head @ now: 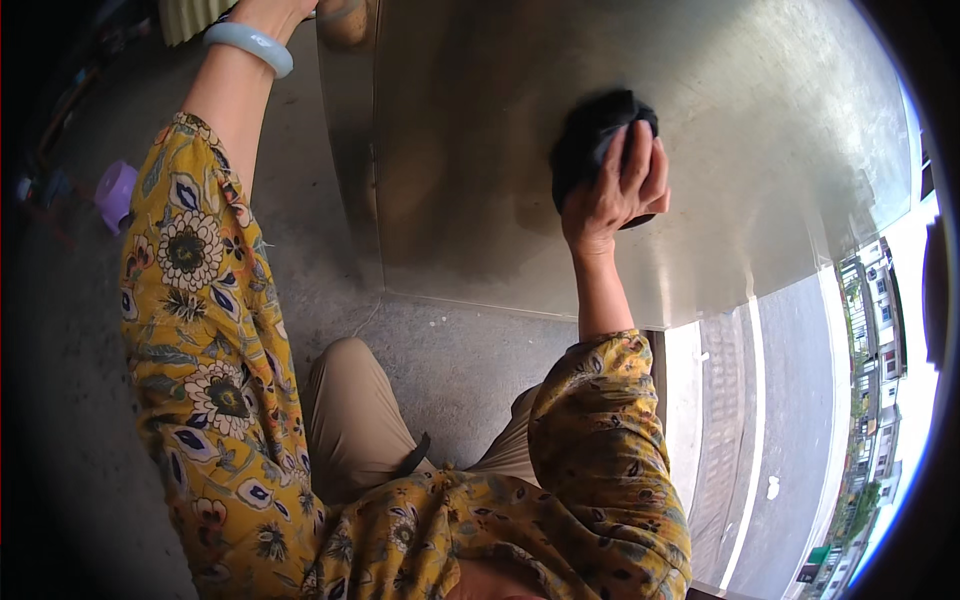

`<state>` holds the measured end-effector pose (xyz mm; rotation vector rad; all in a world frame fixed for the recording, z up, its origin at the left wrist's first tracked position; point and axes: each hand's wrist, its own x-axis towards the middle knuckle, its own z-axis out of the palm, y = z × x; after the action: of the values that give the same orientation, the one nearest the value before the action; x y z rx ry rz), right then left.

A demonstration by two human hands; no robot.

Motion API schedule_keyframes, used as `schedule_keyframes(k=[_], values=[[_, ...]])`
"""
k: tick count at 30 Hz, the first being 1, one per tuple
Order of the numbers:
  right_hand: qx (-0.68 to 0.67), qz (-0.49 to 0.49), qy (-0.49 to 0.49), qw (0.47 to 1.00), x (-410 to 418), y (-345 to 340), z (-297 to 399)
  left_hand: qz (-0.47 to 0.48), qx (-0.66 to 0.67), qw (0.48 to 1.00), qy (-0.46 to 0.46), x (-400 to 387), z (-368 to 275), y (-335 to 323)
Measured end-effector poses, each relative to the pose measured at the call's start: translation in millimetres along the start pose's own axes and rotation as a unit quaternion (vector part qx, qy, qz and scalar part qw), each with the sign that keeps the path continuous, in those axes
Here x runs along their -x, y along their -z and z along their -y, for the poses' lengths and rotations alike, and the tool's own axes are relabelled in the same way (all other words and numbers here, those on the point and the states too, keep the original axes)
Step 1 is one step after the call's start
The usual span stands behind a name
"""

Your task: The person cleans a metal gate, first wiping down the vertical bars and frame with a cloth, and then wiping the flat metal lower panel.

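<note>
My right hand (pixel 619 176) presses a bunched black cloth (pixel 592 142) flat against a large, shiny metal panel (pixel 480 217). Its fingers lie spread over the cloth, and smeared, cloudy marks show on the metal around it. My left arm reaches up along the panel's left side, with a pale bangle (pixel 249 46) at the wrist. Only the base of my left hand (pixel 298 6) shows at the upper edge; its fingers are cut off, so what they touch is hidden.
Below the panel's lower edge is a grey concrete floor (pixel 450 352), with my knees bent over it. A purple plastic container (pixel 116 193) stands at far left. At right, beyond a sill, lie a paved strip (pixel 724 420), a road (pixel 787 375) and buildings (pixel 885 300).
</note>
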<state>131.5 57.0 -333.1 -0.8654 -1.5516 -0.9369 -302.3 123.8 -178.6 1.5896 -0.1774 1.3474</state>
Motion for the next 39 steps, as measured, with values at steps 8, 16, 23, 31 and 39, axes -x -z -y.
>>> schedule_keyframes(k=[8,16,23,31,39], values=[[-0.149,0.385,0.329,0.850,160,6,-4,-0.391,-0.306,0.849,-0.180,-14,47,-123],[0.069,-0.014,0.043,0.997,-86,42,-121,-0.494,-0.358,0.787,-0.091,-29,31,-171],[0.150,-0.076,-0.375,0.912,-136,54,-251,-0.510,-0.377,0.768,-0.090,-42,40,-180],[-0.061,0.086,0.271,0.957,-93,3,58,-0.516,-0.374,0.769,-0.043,-24,38,-157],[-0.002,0.029,0.071,0.997,-95,30,-39,-0.488,-0.385,0.781,-0.068,-22,36,-143]])
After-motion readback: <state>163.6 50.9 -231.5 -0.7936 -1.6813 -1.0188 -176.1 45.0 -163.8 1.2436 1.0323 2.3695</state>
